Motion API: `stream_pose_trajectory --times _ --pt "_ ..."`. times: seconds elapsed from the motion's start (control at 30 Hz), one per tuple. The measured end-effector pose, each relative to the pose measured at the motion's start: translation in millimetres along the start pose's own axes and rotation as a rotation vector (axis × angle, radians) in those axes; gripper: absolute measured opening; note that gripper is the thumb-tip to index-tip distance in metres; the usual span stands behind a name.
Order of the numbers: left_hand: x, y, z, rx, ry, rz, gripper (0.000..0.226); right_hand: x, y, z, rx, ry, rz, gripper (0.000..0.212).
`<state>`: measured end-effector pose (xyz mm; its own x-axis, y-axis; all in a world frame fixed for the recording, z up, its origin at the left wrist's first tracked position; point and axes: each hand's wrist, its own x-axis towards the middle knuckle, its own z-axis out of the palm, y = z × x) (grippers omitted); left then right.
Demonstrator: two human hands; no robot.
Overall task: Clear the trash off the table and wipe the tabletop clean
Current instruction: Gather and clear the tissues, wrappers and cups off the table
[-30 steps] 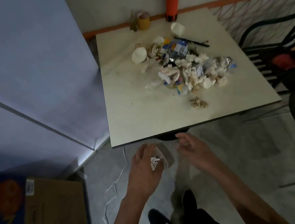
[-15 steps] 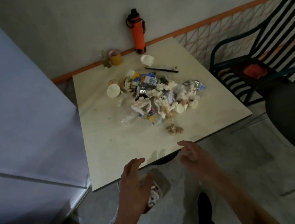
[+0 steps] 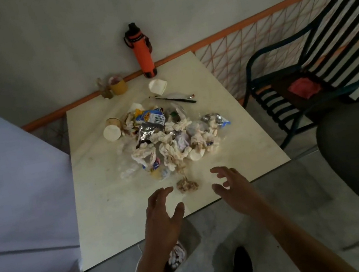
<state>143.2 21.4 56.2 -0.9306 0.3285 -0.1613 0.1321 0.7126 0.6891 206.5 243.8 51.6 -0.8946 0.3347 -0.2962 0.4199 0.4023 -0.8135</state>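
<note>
Both hands hover over the table's near edge, left hand and right hand empty with fingers spread, flanking a small crumpled wad. The trash pile sprawls mid-table, its long axis running left edge to right edge.

crumpled tissues and wrappers heaped mid-table, one wad apart

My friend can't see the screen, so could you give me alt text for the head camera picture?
Two bare hands, the left hand and the right hand, reach open over a pale square table toward a small crumpled wad in front of a trash pile of tissues, wrappers and paper cups. An orange bottle stands at the far edge.
</note>
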Motion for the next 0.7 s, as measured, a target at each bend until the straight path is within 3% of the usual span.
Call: stream_pose_trajectory --times 0.23,0.7 --pt "47 23 -2 0.034 0.046 -0.008 0.048 41 6 -26 -0.011 0.008 0.018 0.042" --pt "174 -16 -9 0.100 0.130 -0.169 0.045 160 -38 -17 -0.111 -0.042 -0.028 0.042"
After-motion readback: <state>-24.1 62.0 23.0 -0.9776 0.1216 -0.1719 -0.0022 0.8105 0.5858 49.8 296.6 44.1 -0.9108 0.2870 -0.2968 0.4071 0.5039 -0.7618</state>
